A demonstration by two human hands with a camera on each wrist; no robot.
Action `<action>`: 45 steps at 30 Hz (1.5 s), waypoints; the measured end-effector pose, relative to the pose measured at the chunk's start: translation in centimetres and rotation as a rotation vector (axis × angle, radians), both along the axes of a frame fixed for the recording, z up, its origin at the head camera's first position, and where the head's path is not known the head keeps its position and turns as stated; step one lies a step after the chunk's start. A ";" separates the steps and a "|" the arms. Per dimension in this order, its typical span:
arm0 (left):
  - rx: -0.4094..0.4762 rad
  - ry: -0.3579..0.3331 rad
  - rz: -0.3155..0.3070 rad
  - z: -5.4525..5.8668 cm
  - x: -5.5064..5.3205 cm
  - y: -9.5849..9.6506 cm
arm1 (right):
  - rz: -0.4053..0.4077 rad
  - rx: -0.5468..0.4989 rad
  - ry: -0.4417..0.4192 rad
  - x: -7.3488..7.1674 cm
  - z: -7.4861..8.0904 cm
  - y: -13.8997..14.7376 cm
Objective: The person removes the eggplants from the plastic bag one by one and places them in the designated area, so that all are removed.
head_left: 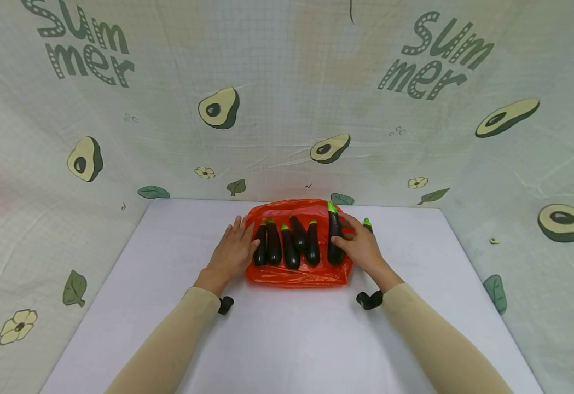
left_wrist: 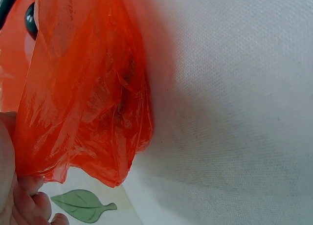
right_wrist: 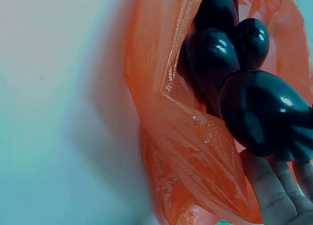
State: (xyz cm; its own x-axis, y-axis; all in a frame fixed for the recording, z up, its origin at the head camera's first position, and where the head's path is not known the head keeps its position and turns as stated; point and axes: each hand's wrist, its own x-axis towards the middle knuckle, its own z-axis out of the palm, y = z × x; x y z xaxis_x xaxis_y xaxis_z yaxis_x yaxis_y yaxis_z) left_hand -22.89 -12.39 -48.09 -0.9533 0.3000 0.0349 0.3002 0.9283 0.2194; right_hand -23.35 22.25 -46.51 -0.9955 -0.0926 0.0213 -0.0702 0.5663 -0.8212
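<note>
An orange-red plastic bag (head_left: 296, 278) lies spread on the table with its mouth open. Several dark eggplants (head_left: 290, 249) with green stem ends lie side by side in it. At the bag's left rim, my left hand (head_left: 232, 249) holds the plastic between thumb and fingers. My right hand (head_left: 363, 246) grips one eggplant (head_left: 335, 235) over the bag's right part, stem end pointing away from me. That eggplant looks large in the right wrist view, its glossy round end (right_wrist: 264, 112) above the fingers. Another eggplant (head_left: 367, 224) lies beyond the right hand, mostly hidden by it.
The white table (head_left: 296, 339) extends around the bag on all sides. A cloth (head_left: 277, 109) printed with avocados and leaves hangs behind and beside it. Black wrist devices (head_left: 369, 300) sit at both cuffs.
</note>
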 end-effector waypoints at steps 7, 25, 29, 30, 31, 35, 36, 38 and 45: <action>0.003 -0.009 0.008 -0.1 -0.1 0.0 | -0.033 0.041 0.005 0.7 0.7 0.6; -0.007 -0.010 0.006 -0.1 -0.2 -0.1 | -0.077 0.059 0.028 1.2 2.4 3.3; -0.014 -0.020 0.013 -0.1 -0.2 -0.1 | -0.100 0.068 0.038 1.1 2.6 4.3; -0.016 -0.022 0.015 -0.1 -0.2 -0.2 | -0.107 0.073 0.040 1.1 2.7 4.6; -0.016 -0.019 0.013 -0.1 -0.2 -0.2 | -0.111 0.076 0.041 1.1 2.8 4.9; -0.007 -0.012 0.007 -0.1 -0.1 -0.2 | -0.131 0.084 0.031 1.0 3.1 6.0; -0.004 -0.011 0.004 -0.1 -0.1 -0.2 | -0.136 0.089 0.029 1.0 3.1 6.3; -0.001 -0.011 0.001 -0.1 0.0 -0.2 | -0.146 0.096 0.025 1.0 3.2 6.9; 0.003 -0.016 -0.002 -0.1 0.0 -0.3 | -0.180 0.133 0.009 0.7 2.9 8.9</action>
State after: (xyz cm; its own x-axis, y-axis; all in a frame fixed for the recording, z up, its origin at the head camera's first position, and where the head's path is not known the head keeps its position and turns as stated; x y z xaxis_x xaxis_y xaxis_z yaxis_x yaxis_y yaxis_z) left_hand -22.90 -12.67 -48.15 -0.9531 0.3020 0.0201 0.2985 0.9270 0.2270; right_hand -22.61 31.14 -43.60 -0.9960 0.0844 0.0296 0.0352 0.6737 -0.7382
